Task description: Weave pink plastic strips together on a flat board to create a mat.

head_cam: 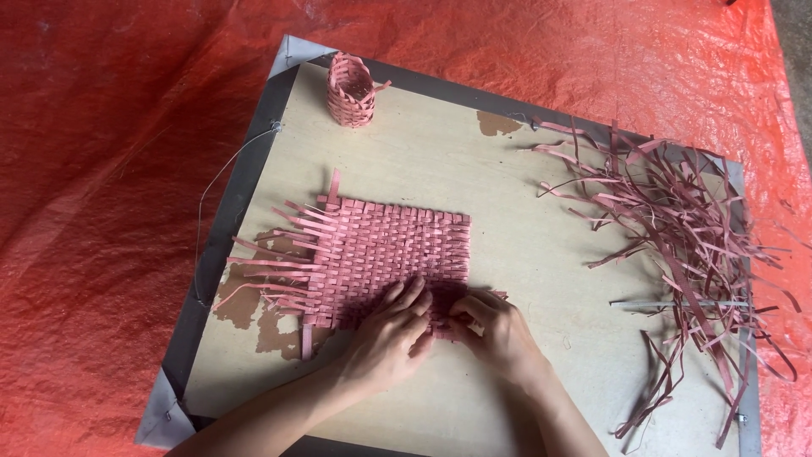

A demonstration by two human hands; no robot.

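A flat mat woven from pink paper strips (385,245) lies on a pale wooden board (524,254), with loose strip ends fanning out on its left side. My left hand (385,334) rests flat on the mat's near edge, fingers spread and pressing down. Beside it, my right hand (491,326) has its fingers curled, pinching the strips at the mat's near right corner. The two hands almost touch.
A small woven pink cup (351,89) stands upright at the board's far left corner. A loose heap of pink strips (685,228) covers the board's right side. A thin wire (211,190) loops off the left edge. Red plastic sheeting (110,169) lies under the board.
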